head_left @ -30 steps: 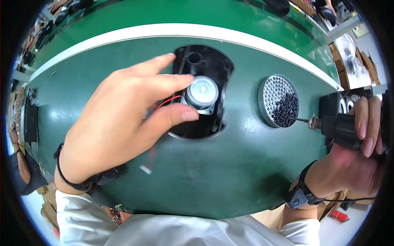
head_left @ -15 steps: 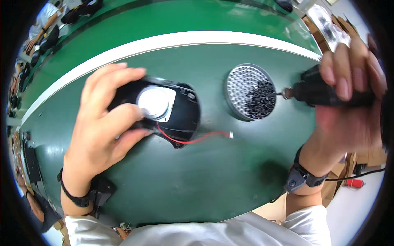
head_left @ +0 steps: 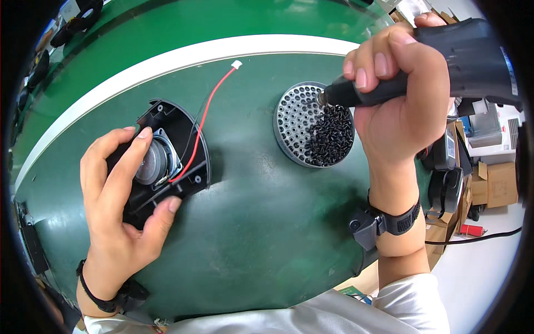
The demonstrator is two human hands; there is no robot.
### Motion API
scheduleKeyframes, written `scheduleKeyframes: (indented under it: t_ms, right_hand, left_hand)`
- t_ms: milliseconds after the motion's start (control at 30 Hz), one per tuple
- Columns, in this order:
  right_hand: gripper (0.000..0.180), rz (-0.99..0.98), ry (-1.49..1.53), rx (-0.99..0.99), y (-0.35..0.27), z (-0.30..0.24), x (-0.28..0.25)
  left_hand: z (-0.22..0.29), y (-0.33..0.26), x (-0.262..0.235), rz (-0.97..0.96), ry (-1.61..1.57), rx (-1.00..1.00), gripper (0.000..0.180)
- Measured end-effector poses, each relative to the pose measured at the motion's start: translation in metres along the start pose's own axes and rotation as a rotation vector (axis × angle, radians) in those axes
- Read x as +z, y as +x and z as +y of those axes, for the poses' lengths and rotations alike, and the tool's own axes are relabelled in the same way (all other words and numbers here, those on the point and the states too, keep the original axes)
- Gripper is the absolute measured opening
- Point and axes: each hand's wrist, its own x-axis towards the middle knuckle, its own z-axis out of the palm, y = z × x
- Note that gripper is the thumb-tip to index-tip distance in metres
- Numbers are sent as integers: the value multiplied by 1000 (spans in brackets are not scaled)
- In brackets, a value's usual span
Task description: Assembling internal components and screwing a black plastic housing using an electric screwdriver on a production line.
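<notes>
Green matting covers the curved worktop (head_left: 250,234), with a pale band along its far edge and cardboard boxes (head_left: 500,181) standing on the floor off to the right.

On the left part of the mat lies a black plastic speaker housing (head_left: 192,167), a flat shell with a silver round speaker driver (head_left: 153,163) seated in it. The left hand (head_left: 119,206) wraps over its near side, fingers curled on the driver and thumb pressed to the lower rim, so it is closed on the housing. A thin red-and-black wire pair (head_left: 206,119) runs from the driver toward the far edge and ends in a small white plug (head_left: 236,64), lying loose on the mat.

The housing looks light and stiff, probably thin moulded plastic that slides easily on the mat; the rim and the solid frame round the driver seem the safest places to hold. The cone and the fine wires look fragile and are best left unpressed and unpulled.

Well to the right of the housing sits a round perforated metal tray (head_left: 295,125) holding a heap of small black screws (head_left: 332,136). The right hand (head_left: 403,106) is clamped around a black electric screwdriver (head_left: 456,53), its bit tip held down at the tray's far side, just at the screws. The screws are tiny and would scatter easily.
</notes>
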Motion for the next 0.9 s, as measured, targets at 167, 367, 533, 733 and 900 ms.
scheduleKeyframes:
  t_ms: [167,367,533,733,900]
  right_hand:
    - [20,43,-118,68,3,10,-10]
    - [21,120,-74,160,6,-1,2]
    - [21,97,-89,160,6,1,4]
    - [22,115,-113,194,5,0,7]
    - [21,60,-152,219,2,-1,-8]
  left_hand:
    - [8,-2,-6,-9,77,-18,64]
    - [5,0,-1,-4,61,12,65]
    - [4,0,-7,-68,94,4,59]
    - [5,1,-5,-57,119,-7,62]
    - [10,3,-3,-46,133,22,66]
